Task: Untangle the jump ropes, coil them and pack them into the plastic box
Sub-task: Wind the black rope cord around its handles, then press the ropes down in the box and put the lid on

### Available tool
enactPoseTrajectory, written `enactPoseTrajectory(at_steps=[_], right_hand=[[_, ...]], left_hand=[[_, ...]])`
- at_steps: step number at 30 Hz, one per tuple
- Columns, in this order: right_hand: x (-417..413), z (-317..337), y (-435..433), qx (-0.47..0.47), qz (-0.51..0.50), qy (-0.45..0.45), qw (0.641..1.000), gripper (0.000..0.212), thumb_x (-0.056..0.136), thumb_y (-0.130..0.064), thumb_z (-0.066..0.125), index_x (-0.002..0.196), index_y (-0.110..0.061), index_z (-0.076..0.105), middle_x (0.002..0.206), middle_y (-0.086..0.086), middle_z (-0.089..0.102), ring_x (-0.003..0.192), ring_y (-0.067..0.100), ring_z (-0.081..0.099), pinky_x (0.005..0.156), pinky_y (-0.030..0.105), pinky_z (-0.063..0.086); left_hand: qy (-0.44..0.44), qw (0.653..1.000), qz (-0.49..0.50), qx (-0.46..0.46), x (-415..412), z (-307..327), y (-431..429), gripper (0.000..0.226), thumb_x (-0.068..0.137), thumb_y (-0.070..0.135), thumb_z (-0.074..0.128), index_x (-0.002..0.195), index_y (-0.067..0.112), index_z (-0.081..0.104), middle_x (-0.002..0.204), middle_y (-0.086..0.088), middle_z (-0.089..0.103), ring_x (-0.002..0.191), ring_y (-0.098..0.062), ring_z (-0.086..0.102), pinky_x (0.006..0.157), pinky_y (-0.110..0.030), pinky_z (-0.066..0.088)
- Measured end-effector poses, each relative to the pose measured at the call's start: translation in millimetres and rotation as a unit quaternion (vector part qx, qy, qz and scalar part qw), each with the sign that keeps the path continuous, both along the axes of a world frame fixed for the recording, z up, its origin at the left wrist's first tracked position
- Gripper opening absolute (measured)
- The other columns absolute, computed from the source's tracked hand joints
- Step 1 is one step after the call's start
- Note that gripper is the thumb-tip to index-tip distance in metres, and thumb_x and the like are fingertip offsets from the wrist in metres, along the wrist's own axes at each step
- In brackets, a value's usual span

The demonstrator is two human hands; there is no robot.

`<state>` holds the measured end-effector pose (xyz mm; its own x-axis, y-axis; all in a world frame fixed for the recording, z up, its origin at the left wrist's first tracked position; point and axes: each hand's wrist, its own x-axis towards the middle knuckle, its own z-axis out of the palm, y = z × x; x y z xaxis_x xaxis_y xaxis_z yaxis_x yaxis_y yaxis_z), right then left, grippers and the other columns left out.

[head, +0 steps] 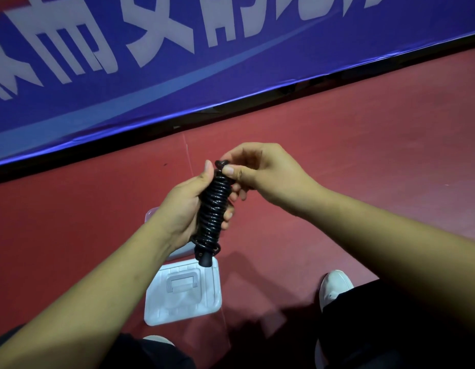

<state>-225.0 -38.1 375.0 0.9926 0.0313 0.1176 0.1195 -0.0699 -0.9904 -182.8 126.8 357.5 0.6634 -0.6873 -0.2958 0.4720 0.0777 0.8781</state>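
Blue banner [257, 81]: fills the top of view, big white characters, lower edge runs diagonally along the floor.
red floor [364, 155]: smooth sports surface, covers the rest; the person's shadow falls on it near the feet.
trousers [377, 328]: dark, along the bottom edge.
lid [183, 291]: white plastic, moulded carry handle in the middle, lies flat on the floor below the hands, between the feet.
left hand [183, 209]: clenched round the middle of the jump rope [213, 209], thumb up along its left side, fingertips showing on its right side.
right hand [257, 174]: pinching the top end of the bundle, thumb and forefinger on the last loop of cord; other fingers curled loosely behind.
jump rope: black, cord wound in tight turns along its length into one stubby bundle, held near-upright in mid-air above the lid, not in the box.
plastic box [150, 214]: pale, translucent, mostly hidden behind the left hand and wrist; one rounded corner shows left of the wrist, an edge below it. On the floor just beyond the lid. Contents: cannot tell.
shoes [334, 286]: white; one on the floor right of the lid, other toe at the bottom edge.
handle end [205, 261]: black rounded tip, sticks out of the bundle's bottom.
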Motion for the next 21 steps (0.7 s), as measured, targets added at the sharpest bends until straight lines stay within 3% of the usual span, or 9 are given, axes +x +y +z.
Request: enactPoseTrajectory(at_steps=[3,5,8,12,14,18,21], right_hand=[[0,3,-6,-0.022,0.019,0.004,1.000,0.014,0.091,0.006,0.061,0.102,-0.002,0.063,0.061,-0.005,0.061,0.043,0.010,0.050,0.048,0.021,0.044],[1,0,-7,-0.042,-0.002,0.011,0.999,0.007,0.091,-0.001,0.065,0.094,-0.007,0.062,0.052,0.000,0.055,0.040,0.011,0.042,0.043,0.021,0.037],[2,-11,0,-0.058,-0.055,0.002,0.997,0.014,0.092,-0.008,0.066,0.082,-0.012,0.057,0.048,-0.002,0.052,0.040,0.010,0.041,0.041,0.021,0.034],[7,-21,12,0.025,-0.088,0.002,0.996,0.014,0.095,-0.005,0.060,0.083,-0.006,0.052,0.057,0.007,0.059,0.042,0.015,0.054,0.042,0.027,0.045],[16,-24,13,0.074,-0.116,0.013,0.990,0.013,0.096,-0.005,0.058,0.086,-0.003,0.050,0.064,0.013,0.059,0.046,0.019,0.056,0.046,0.031,0.051],[41,-32,12,0.109,-0.134,0.048,0.984,0.010,0.098,-0.007,0.056,0.094,-0.003,0.049,0.062,0.009,0.060,0.048,0.020,0.058,0.051,0.035,0.056],[63,-48,22,0.107,-0.108,0.101,0.983,0.010,0.099,-0.005,0.054,0.105,-0.003,0.046,0.055,0.004,0.056,0.051,0.024,0.059,0.054,0.036,0.056]], left_hand=[[0.040,0.999,-0.014,-0.025,0,6,2,0.051,0.094,0.055,0.036,0.097,0.009,0.058,0.072,-0.011,0.053,0.047,-0.019,0.047,0.041,-0.024,0.043],[0.056,0.998,-0.033,-0.026,-2,5,1,0.048,0.095,0.056,0.034,0.102,0.014,0.056,0.069,-0.010,0.051,0.046,-0.018,0.046,0.039,-0.024,0.042],[0.055,0.998,-0.039,-0.015,-3,-1,-1,0.049,0.096,0.057,0.034,0.102,0.015,0.057,0.070,-0.010,0.051,0.048,-0.018,0.047,0.040,-0.024,0.042],[-0.034,0.997,-0.027,0.066,6,-5,6,0.067,0.091,0.064,0.040,0.104,0.002,0.060,0.080,-0.014,0.059,0.056,-0.024,0.059,0.050,-0.029,0.052],[-0.105,0.987,-0.011,0.122,16,-5,19,0.062,0.089,0.064,0.052,0.109,0.006,0.057,0.086,-0.018,0.065,0.063,-0.028,0.065,0.060,-0.033,0.055],[-0.191,0.959,0.002,0.210,42,-8,57,0.054,0.074,0.030,0.085,0.114,0.010,0.054,0.097,-0.015,0.068,0.082,-0.025,0.069,0.069,-0.039,0.058],[-0.202,0.953,0.059,0.220,64,-18,78,0.045,0.072,0.009,0.079,0.110,0.005,0.055,0.099,-0.014,0.065,0.077,-0.028,0.069,0.075,-0.038,0.062]])
